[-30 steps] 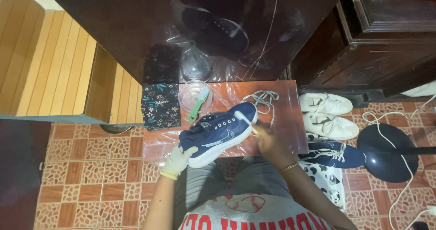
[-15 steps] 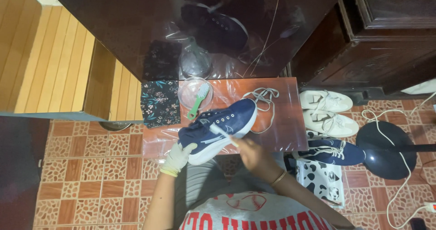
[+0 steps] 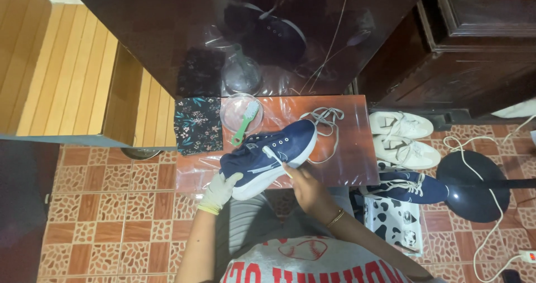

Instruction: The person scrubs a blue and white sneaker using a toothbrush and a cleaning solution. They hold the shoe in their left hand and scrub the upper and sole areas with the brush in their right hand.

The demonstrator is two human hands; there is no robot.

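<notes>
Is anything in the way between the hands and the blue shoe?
Nothing visible is. The gloved left hand already grips the heel end of the blue shoe, and the right hand holds a white toothbrush whose head rests on the shoe's side.

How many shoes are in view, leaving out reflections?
4: a navy lace-less sneaker held over the table, two white sneakers on the tiled floor at right, another navy sneaker below them. More may be hidden.
</notes>
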